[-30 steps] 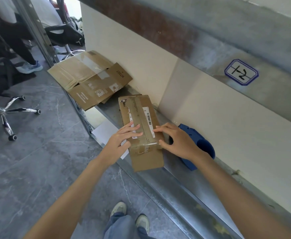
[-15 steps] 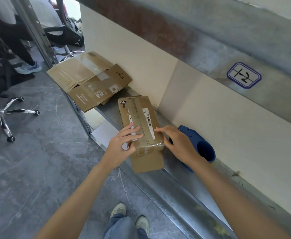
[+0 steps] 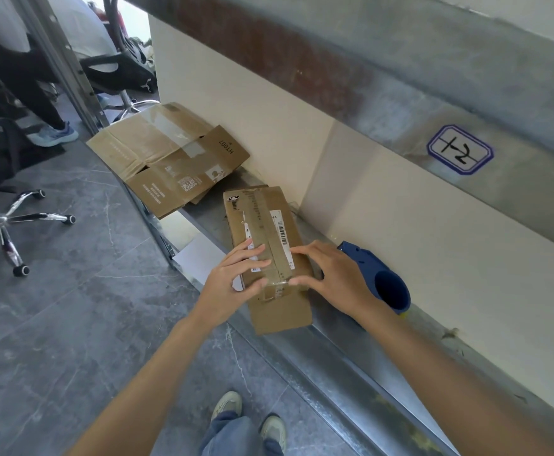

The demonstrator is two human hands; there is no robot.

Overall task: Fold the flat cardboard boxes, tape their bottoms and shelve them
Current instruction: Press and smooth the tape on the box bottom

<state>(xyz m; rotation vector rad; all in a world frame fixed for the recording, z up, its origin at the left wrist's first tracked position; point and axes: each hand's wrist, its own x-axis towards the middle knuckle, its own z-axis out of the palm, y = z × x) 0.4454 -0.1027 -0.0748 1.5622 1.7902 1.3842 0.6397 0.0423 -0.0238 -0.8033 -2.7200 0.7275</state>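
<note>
A small folded cardboard box (image 3: pixel 265 225) lies on the metal shelf (image 3: pixel 341 350), its taped face with a barcode label turned up. My left hand (image 3: pixel 236 284) rests on its near left part, fingers straight across the tape and thumb at the near edge. My right hand (image 3: pixel 331 278) touches the near right edge, fingers stretched toward the tape end. A blue tape dispenser (image 3: pixel 384 284) lies on the shelf just behind my right hand. Several flat cardboard boxes (image 3: pixel 167 159) lie stacked at the shelf's far left end.
A cream wall panel (image 3: pixel 400 232) backs the shelf, and an upper shelf beam carries a label sticker (image 3: pixel 459 149). A white sheet (image 3: pixel 196 261) sticks out below the shelf. Office chairs (image 3: pixel 2 192) and a seated person's legs (image 3: pixel 39 103) stand on the grey floor at left.
My left thumb has come round to the box's near edge, and my right fingers have slid along the tape end. The box has barely moved.
</note>
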